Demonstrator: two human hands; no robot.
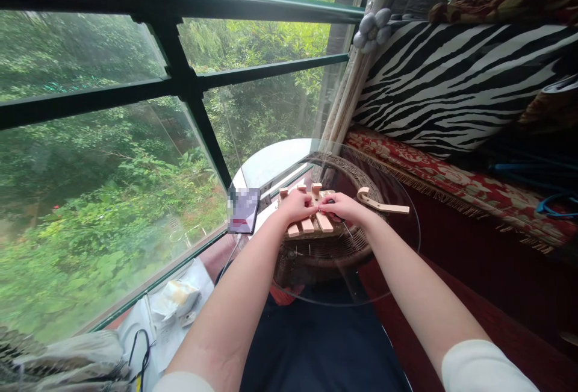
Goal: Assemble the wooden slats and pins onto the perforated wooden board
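Note:
A board (pixel 338 229) fitted with several pale wooden hooks (pixel 324 221) lies on a round glass tabletop (pixel 401 241). My left hand (pixel 297 204) rests over the hooks, its fingertips pinched together beside the right hand's; what they grip is too small to tell. In my right hand (pixel 347 208) is a tool with a dark handle and a thin metal shaft (pixel 349 230), seemingly a screwdriver. Its fingers are closed, with the fingertips near one hook's middle. A loose wooden hook (pixel 383 204) with a curled end lies to the right of this hand.
Left of the board a phone (pixel 244 210) stands tilted, with a cable below. Woven wicker (pixel 325 258) shows beneath the glass. Windows with a green frame (pixel 180 79) rise at the left. Papers and bags (pixel 176 301) lie at lower left. A zebra-patterned cloth (pixel 451 85) covers furniture at right.

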